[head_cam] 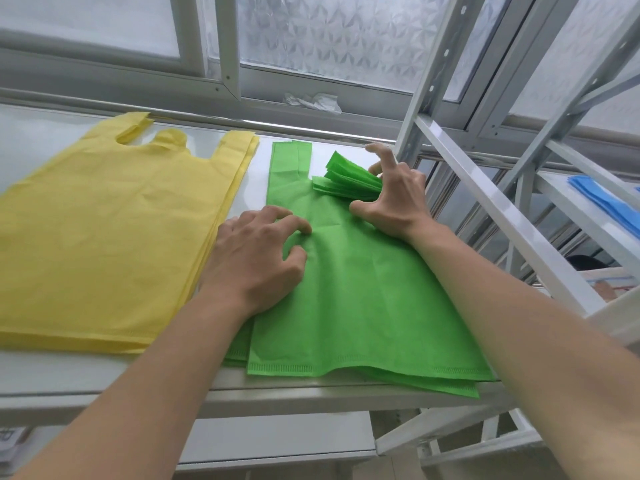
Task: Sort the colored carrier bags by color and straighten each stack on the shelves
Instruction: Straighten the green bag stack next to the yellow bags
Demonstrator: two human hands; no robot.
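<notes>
A stack of green carrier bags [349, 306] lies on the white shelf [104, 379], right of a stack of yellow carrier bags [110, 230]. My left hand [256, 258] rests on the green stack's left side with bent fingertips pressing the top bag. My right hand [391, 199] sits at the stack's upper right, its fingers curled round the bunched right handles [346, 178] of the green bags. The left handle [291, 161] lies flat. The green bags' bottom edges are fanned out unevenly.
A white metal rack frame [485, 188] stands right of the green stack. Blue bags [609, 202] lie on a neighbouring shelf at far right. Frosted windows [329, 39] run behind the shelf, with crumpled white material [311, 100] on the sill.
</notes>
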